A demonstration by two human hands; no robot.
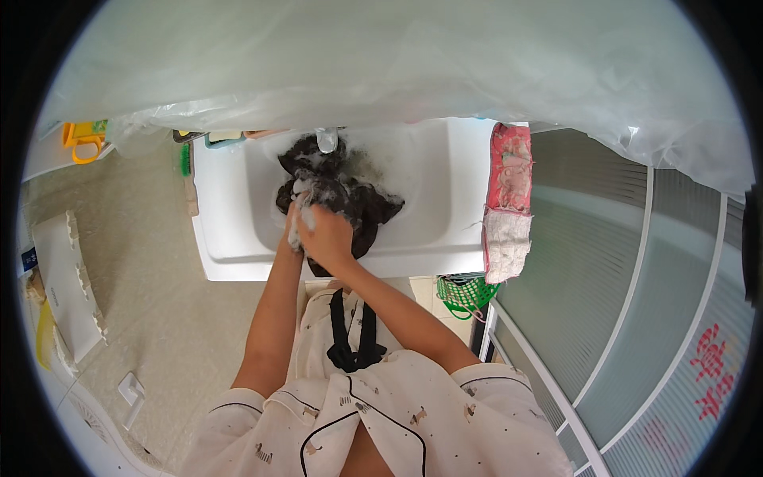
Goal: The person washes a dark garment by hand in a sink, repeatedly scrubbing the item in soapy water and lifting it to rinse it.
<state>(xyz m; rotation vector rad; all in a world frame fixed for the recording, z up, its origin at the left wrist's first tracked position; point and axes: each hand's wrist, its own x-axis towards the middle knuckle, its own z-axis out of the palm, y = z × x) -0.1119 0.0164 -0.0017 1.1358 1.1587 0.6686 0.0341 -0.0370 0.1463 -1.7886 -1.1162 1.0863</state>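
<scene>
A wet, dark garment or cloth [357,203] covered in white suds lies bunched in a white sink [441,238], under a chrome faucet [326,141]. My right hand [328,235] is curled on the soapy fabric at the left part of the bundle. Just beside it, my left hand [294,223] is pressed against the same fabric, largely covered by foam and by my right hand. Part of the dark cloth hangs over the sink's front rim below my hands.
Red and white cloths [508,203] drape over the sink's right edge. A green plastic basket [468,295] stands below them. A green brush [185,160] and a soap dish [224,140] are at the left. Translucent plastic sheeting [381,65] hangs across the top, and ribbed sliding panels [584,256] stand right.
</scene>
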